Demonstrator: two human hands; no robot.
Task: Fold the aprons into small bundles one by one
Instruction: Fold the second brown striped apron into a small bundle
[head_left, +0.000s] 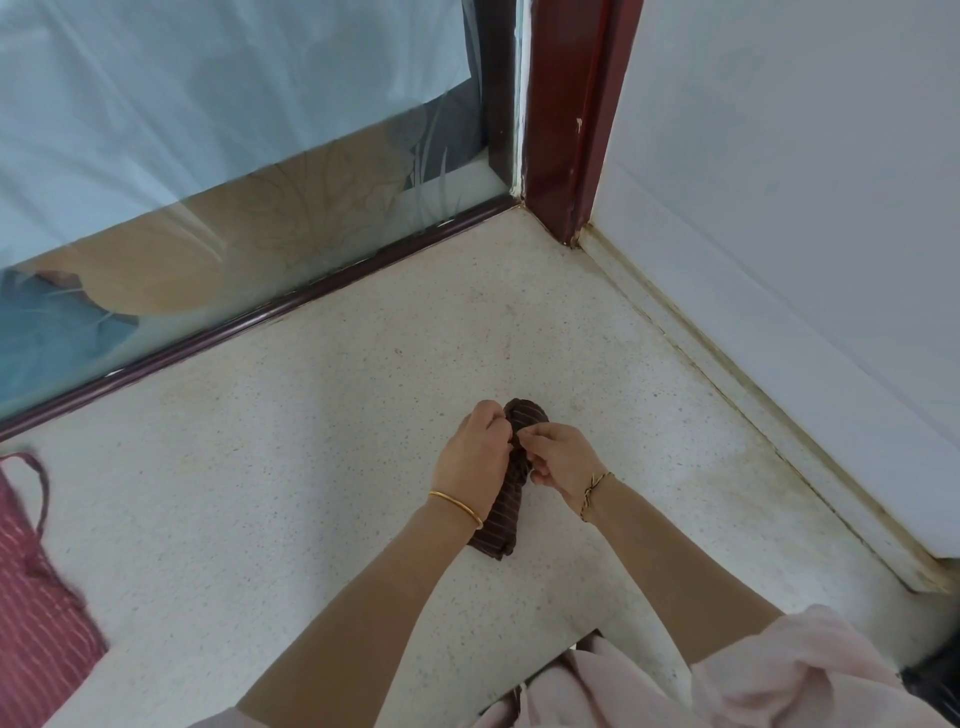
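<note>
A dark brown striped apron (503, 514) lies rolled into a narrow bundle on the speckled floor (311, 467), a little right of centre. My left hand (472, 457) grips the bundle near its far end, fingers curled over the cloth. My right hand (561, 457) pinches the fabric or a strap at the same spot, thumb and forefinger together. The two hands nearly touch and hide the bundle's middle. A red striped apron (36, 587) lies spread flat at the left edge, its neck loop towards the glass.
A glass door (208, 182) with a dark frame rail runs along the far left. A red-brown door post (566, 114) stands in the corner. A white wall (805, 208) with a skirting step borders the right. Pink clothing (769, 675) fills the bottom right.
</note>
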